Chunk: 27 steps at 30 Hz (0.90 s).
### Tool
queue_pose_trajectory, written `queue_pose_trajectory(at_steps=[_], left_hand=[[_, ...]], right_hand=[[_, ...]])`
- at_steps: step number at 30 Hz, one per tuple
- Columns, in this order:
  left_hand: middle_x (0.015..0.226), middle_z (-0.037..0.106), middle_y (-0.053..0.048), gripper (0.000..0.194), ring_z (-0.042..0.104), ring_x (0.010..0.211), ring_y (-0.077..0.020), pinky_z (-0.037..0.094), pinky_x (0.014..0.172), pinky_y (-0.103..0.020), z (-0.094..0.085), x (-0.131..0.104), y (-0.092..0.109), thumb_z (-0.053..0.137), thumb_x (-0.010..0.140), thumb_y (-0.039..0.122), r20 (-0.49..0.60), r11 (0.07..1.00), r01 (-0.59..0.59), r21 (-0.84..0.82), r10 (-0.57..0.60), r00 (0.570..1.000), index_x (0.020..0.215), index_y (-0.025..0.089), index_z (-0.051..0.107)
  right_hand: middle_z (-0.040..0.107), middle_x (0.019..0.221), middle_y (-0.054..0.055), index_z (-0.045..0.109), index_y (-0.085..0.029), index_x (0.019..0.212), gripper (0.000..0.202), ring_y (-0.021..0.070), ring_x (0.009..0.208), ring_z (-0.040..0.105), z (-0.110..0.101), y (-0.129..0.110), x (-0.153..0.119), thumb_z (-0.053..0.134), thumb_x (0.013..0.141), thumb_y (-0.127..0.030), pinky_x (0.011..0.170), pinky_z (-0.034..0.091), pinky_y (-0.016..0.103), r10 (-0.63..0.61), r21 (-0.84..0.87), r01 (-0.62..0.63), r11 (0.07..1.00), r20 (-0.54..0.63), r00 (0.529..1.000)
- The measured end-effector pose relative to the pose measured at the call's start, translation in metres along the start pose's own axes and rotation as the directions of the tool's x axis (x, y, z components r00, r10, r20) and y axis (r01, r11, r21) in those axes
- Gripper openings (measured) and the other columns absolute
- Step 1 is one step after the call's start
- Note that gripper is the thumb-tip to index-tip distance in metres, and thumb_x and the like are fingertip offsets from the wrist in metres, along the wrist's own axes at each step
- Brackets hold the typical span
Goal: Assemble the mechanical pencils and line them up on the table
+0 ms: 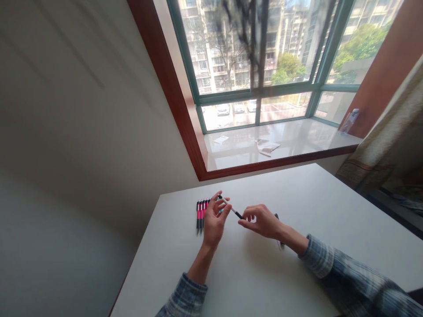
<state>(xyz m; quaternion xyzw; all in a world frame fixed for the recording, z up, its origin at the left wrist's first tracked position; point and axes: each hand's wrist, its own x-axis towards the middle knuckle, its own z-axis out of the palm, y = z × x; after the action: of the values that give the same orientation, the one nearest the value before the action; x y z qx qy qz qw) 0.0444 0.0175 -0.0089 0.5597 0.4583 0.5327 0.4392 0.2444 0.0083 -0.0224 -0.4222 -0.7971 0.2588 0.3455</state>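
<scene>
A black and white pen (234,211) is held slantwise above the table between my two hands. My left hand (214,222) has its fingers around the pen's upper end, with the thumb near the white part. The fingertips of my right hand (261,220) pinch the black lower end. Several pink and black pens (198,215) lie side by side on the table, just left of my left hand and partly hidden by it. Under my right wrist lies another dark and light pen-like item (280,244), mostly covered by the wrist.
The white table (257,281) has its far edge near the window sill (238,156). A crumpled white item (267,146) and a clear bottle (349,121) are on the sill. A curtain (380,127) hangs at the right, and a wall stands at the left.
</scene>
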Motion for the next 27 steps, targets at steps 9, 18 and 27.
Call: queue_pose_trajectory(at_steps=[9, 18, 27], left_hand=[[0.092, 0.076, -0.007, 0.075, 0.073, 0.093, -0.0222, 0.058, 0.085, -0.037, 0.0056, -0.0036, 0.0029, 0.078, 0.081, 0.044, 0.037, 0.973, 0.144, -0.182, -0.140, 0.990, 0.146, 0.022, 0.046], [0.085, 0.075, -0.003, 0.069, 0.071, 0.083, -0.0182, 0.056, 0.082, -0.034, 0.0057, -0.0047, 0.0051, 0.080, 0.078, 0.039, 0.093, 0.963, 0.163, -0.213, -0.146, 0.985, 0.139, 0.023, 0.051], [0.085, 0.074, -0.002, 0.070, 0.069, 0.083, -0.0169, 0.054, 0.083, -0.032, 0.0063, -0.0053, 0.0055, 0.081, 0.078, 0.035, 0.117, 0.945, 0.194, -0.262, -0.169, 0.979, 0.140, 0.023, 0.051]], right_hand=[[0.073, 0.073, 0.003, 0.074, -0.018, 0.089, 0.048, 0.0138, 0.063, 0.062, -0.0003, -0.0020, -0.0013, 0.048, 0.100, -0.057, 0.066, 0.048, 0.024, 0.101, 0.367, -0.152, 0.918, 0.155, 0.983], [0.069, 0.067, 0.003, 0.072, -0.015, 0.080, 0.049, 0.0136, 0.060, 0.058, 0.0055, -0.0025, -0.0005, 0.061, 0.091, -0.061, 0.061, 0.047, 0.025, 0.117, 0.587, -0.243, 0.772, 0.244, 0.963], [0.068, 0.067, 0.003, 0.073, -0.014, 0.084, 0.042, 0.0131, 0.061, 0.058, 0.0071, -0.0042, -0.0017, 0.068, 0.089, -0.055, 0.061, 0.046, 0.024, 0.137, 0.629, -0.269, 0.730, 0.251, 0.958]])
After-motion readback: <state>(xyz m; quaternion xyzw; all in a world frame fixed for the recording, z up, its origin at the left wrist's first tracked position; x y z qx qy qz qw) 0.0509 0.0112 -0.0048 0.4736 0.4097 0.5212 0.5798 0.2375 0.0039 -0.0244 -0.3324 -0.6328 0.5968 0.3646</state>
